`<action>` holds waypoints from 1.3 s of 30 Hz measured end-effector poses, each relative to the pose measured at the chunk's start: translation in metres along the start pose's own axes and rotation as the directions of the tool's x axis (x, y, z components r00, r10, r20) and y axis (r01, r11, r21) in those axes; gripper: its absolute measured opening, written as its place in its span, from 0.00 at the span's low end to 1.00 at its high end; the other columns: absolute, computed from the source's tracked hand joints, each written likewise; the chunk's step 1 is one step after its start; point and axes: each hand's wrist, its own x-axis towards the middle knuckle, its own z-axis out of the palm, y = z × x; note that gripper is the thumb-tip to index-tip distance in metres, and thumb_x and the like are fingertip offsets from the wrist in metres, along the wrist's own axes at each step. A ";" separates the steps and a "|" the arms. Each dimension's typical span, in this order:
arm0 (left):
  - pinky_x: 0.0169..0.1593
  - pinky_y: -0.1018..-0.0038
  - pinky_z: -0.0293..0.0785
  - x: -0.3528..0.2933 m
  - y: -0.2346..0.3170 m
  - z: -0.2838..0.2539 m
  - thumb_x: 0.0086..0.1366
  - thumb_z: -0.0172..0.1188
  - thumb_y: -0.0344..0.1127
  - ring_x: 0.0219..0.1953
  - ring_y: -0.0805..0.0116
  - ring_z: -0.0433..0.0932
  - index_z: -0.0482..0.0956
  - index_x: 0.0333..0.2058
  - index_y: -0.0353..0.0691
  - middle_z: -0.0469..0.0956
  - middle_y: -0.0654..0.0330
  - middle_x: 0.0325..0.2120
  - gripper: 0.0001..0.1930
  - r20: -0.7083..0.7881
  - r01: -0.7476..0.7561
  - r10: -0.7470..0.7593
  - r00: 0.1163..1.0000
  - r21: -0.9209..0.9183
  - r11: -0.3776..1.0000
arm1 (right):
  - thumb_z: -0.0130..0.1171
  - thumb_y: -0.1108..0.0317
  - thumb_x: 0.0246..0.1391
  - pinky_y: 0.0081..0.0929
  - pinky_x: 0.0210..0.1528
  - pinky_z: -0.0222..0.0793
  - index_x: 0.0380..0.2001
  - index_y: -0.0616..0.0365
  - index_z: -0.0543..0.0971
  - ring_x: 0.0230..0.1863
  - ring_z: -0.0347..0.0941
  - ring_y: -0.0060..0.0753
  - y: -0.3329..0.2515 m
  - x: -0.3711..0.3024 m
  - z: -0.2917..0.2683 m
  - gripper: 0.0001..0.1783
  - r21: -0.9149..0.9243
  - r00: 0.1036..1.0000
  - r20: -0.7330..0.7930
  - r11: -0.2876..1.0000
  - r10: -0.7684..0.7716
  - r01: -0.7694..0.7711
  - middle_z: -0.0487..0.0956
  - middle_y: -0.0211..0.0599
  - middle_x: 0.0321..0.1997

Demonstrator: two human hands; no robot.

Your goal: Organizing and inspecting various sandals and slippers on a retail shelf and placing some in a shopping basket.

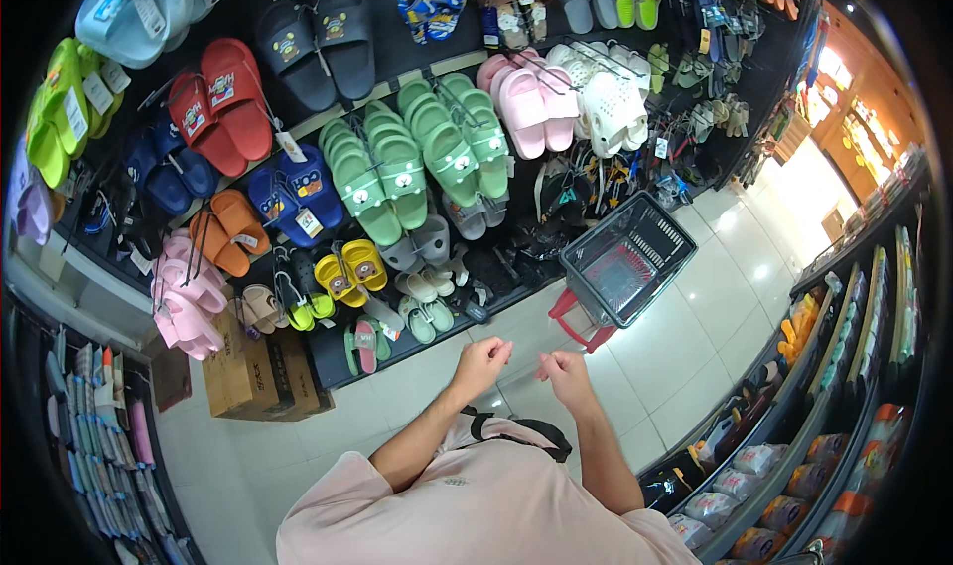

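My left hand [481,367] is held out in front of my body, its fingers curled closed with nothing showing in them. A short gap away, my right hand [567,379] is closed in the same way, and no object shows in it. Both hands are over the tiled floor and touch nothing I can see. Nearest to the right hand is a dark grey shopping basket [627,259] on a red stand [593,337]. Beyond the left hand, mint-green clogs [425,317] sit low on the shoe display.
Slippers hang in rows ahead, including green slides [380,173], red slides [220,106] and pink slides [536,101]. Cardboard boxes [260,378] stand on the floor at left. Shelves with packaged goods [759,456] line the right. A bright passage [809,203] opens at far right.
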 end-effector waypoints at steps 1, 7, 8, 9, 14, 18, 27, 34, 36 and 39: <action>0.25 0.73 0.67 0.001 0.003 0.005 0.66 0.59 0.40 0.18 0.74 0.72 0.79 0.27 0.33 0.77 0.58 0.16 0.15 0.005 -0.007 0.007 1.000 0.001 1.000 | 0.55 0.69 0.61 0.22 0.31 0.70 0.20 0.63 0.76 0.25 0.74 0.22 0.006 -0.003 -0.006 0.15 0.056 1.000 -0.029 0.998 -0.012 0.013 0.77 0.31 0.20; 0.26 0.73 0.68 0.013 0.015 0.026 0.66 0.59 0.39 0.19 0.74 0.72 0.80 0.28 0.33 0.78 0.58 0.17 0.14 0.037 -0.032 0.033 0.999 -0.037 0.999 | 0.54 0.73 0.61 0.20 0.32 0.71 0.34 0.64 0.76 0.28 0.74 0.20 0.009 -0.007 -0.019 0.05 0.243 0.995 -0.095 0.970 -0.012 0.034 0.76 0.28 0.25; 0.26 0.74 0.69 0.014 0.017 0.027 0.66 0.59 0.39 0.19 0.74 0.73 0.80 0.28 0.33 0.78 0.58 0.17 0.14 0.028 -0.048 0.049 0.998 -0.041 0.998 | 0.55 0.72 0.61 0.19 0.32 0.70 0.36 0.64 0.77 0.28 0.74 0.18 0.011 -0.005 -0.021 0.06 0.239 0.997 -0.073 0.971 -0.010 0.027 0.77 0.27 0.27; 0.26 0.74 0.69 0.017 0.019 0.028 0.66 0.59 0.39 0.19 0.74 0.73 0.80 0.28 0.33 0.78 0.58 0.18 0.14 0.017 -0.064 0.065 0.998 -0.046 0.997 | 0.55 0.72 0.61 0.19 0.32 0.70 0.36 0.64 0.77 0.28 0.74 0.18 0.009 -0.004 -0.023 0.06 0.236 0.997 -0.079 0.971 -0.011 0.030 0.77 0.27 0.27; 0.33 0.76 0.74 0.022 0.023 0.018 0.66 0.58 0.35 0.26 0.74 0.80 0.81 0.30 0.30 0.81 0.57 0.22 0.12 0.012 0.008 -0.008 1.000 -0.014 1.000 | 0.55 0.71 0.61 0.19 0.33 0.70 0.35 0.64 0.78 0.28 0.73 0.19 -0.006 0.010 -0.019 0.07 0.235 1.000 -0.029 0.972 -0.010 0.017 0.78 0.28 0.26; 0.34 0.76 0.74 0.029 0.023 0.011 0.66 0.59 0.34 0.26 0.75 0.79 0.80 0.29 0.30 0.81 0.58 0.22 0.11 -0.047 0.042 -0.044 0.998 -0.038 0.998 | 0.55 0.69 0.61 0.19 0.33 0.69 0.33 0.64 0.79 0.28 0.73 0.19 0.000 0.032 -0.021 0.09 0.137 1.000 0.019 0.990 -0.024 0.022 0.78 0.28 0.25; 0.29 0.78 0.71 0.070 -0.001 -0.017 0.65 0.59 0.34 0.23 0.78 0.77 0.79 0.28 0.31 0.81 0.58 0.20 0.11 -0.156 0.010 -0.019 0.988 -0.056 0.998 | 0.55 0.63 0.63 0.19 0.33 0.68 0.30 0.62 0.79 0.27 0.72 0.17 -0.025 0.105 0.001 0.13 0.250 0.997 0.036 0.966 -0.073 0.062 0.79 0.29 0.25; 0.31 0.79 0.72 0.134 -0.003 -0.033 0.65 0.60 0.31 0.26 0.78 0.79 0.80 0.36 0.32 0.82 0.60 0.22 0.07 -0.191 -0.003 -0.031 0.981 -0.176 0.984 | 0.55 0.68 0.62 0.20 0.32 0.69 0.32 0.63 0.79 0.28 0.73 0.18 -0.050 0.172 -0.013 0.10 0.102 0.992 0.023 0.988 -0.123 0.120 0.79 0.30 0.25; 0.31 0.79 0.72 0.154 0.008 -0.040 0.65 0.60 0.31 0.26 0.78 0.80 0.80 0.36 0.32 0.82 0.60 0.22 0.07 -0.183 -0.034 0.003 0.983 -0.166 0.985 | 0.53 0.71 0.63 0.18 0.31 0.68 0.36 0.64 0.78 0.26 0.72 0.18 -0.063 0.199 -0.021 0.08 0.197 0.979 -0.070 0.960 -0.191 0.201 0.77 0.28 0.24; 0.31 0.79 0.73 0.173 0.024 -0.054 0.65 0.60 0.30 0.26 0.77 0.79 0.80 0.35 0.31 0.82 0.60 0.22 0.07 -0.190 -0.051 0.026 0.981 -0.133 0.990 | 0.52 0.73 0.63 0.18 0.30 0.70 0.39 0.66 0.77 0.26 0.72 0.17 -0.107 0.241 -0.039 0.08 0.171 0.953 -0.178 0.946 -0.246 0.276 0.76 0.27 0.25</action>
